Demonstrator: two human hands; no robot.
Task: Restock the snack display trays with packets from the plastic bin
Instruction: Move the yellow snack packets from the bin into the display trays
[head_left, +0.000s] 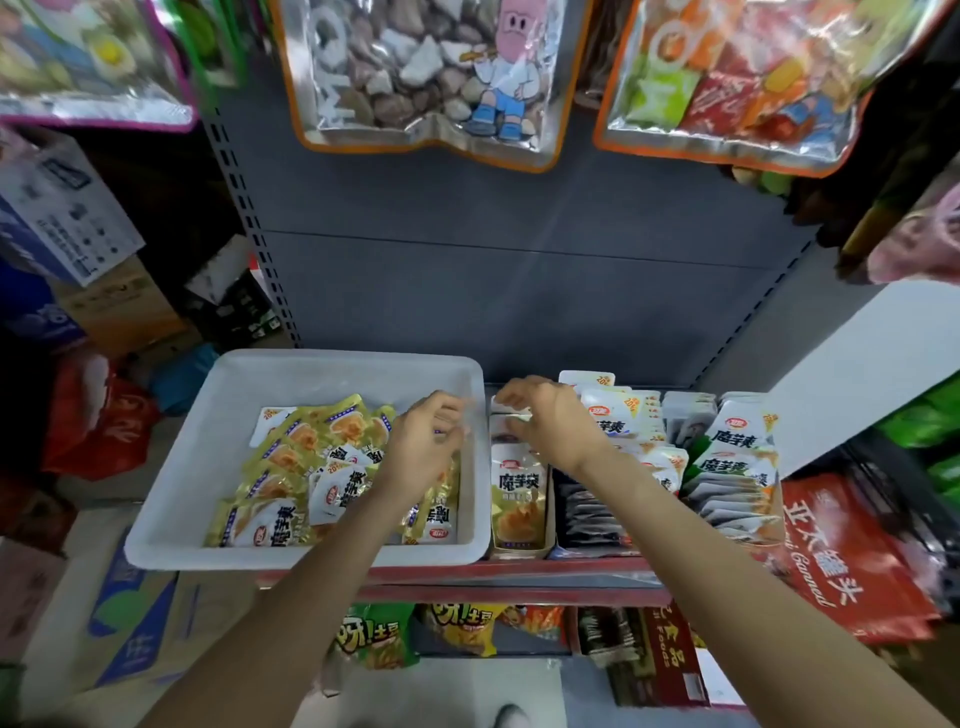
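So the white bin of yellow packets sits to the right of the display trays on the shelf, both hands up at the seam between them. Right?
Not quite. The head view shows the white bin to the left of the display trays, not the right. Both hands, left hand and right hand, are indeed at that seam.

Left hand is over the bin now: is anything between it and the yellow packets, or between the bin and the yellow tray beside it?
Nothing visible blocks either. The left hand hovers directly above the loose yellow packets in the open white bin. Only the bin's right wall separates them from the yellow tray, where the right hand is working.
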